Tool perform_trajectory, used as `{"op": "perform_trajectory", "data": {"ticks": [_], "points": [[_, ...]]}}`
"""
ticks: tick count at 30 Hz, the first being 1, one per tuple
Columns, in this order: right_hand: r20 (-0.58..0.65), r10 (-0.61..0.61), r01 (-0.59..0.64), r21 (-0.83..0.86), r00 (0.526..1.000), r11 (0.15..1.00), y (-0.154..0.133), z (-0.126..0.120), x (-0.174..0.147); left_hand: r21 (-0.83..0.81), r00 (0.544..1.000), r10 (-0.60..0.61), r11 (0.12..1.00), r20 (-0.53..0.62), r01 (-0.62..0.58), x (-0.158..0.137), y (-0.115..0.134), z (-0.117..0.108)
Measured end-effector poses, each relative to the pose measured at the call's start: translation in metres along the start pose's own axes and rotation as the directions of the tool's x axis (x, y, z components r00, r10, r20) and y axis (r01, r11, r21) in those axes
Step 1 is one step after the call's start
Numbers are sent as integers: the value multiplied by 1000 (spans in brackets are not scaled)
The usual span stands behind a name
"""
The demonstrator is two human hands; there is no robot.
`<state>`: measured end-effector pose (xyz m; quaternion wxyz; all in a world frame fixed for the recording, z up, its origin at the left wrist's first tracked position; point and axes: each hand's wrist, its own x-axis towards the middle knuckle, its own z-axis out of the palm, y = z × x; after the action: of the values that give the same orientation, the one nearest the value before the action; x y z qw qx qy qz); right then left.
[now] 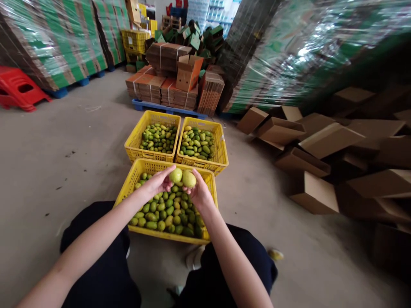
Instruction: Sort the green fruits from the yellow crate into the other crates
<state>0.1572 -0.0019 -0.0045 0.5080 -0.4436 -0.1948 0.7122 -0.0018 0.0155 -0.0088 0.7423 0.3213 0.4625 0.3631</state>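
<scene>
left hand: grip closed round one fruit, thumb and fingers on its side; left hand (163, 180), left fruit (175, 175)
right hand: same, clasping one fruit; right hand (198, 190), right fruit (189, 179)
fruit location: both held up over the back part of the front crate (160, 234), side by side, touching or nearly, can't tell
done: two fruits are picked up, one per hand; the back left crate (150, 155) and back right crate (221, 141) each hold a good load, neither filled to the rim
left: both held fruits not yet set down; front crate has a wide spread of loose fruit, so plenty seems to remain, probably far from finished; exact share can't be judged
hands: 2
held fruits: 2
floor crates: 3, one in front, two behind it side by side
crate fruit: dozens in each, green to yellowish, overlapping, no exact count
open orange box: 1, standing upright on the flat box bundles; orange box (189, 72), box bundles (147, 87)
blue pallet: 1 under the bundles; blue pallet (157, 107)
loose boxes: ten or more heaped at right, blurred; loose boxes (321, 188)
red stool: at least 1, far left, maybe stacked; red stool (19, 87)
</scene>
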Motion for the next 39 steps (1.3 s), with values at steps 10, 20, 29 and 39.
{"op": "perform_trajectory", "data": {"ticks": [10, 20, 29, 39], "points": [[13, -89, 90, -82, 996, 993, -1, -4, -3, 115, 999, 24, 993, -42, -19, 3, 3, -2], [212, -517, 554, -188, 829, 811, -17, -5, -16, 225, 868, 482, 838, 121, -497, -18, 11, 5], [170, -212, 210, 28, 962, 977, -17, 1, -14, -314, 991, 112, 946, 78, -82, -21, 18, 6], [301, -112, 109, 25, 947, 994, -7, 7, -19, -456, 992, 66, 890, 112, -8, -21, 17, 11]]}}
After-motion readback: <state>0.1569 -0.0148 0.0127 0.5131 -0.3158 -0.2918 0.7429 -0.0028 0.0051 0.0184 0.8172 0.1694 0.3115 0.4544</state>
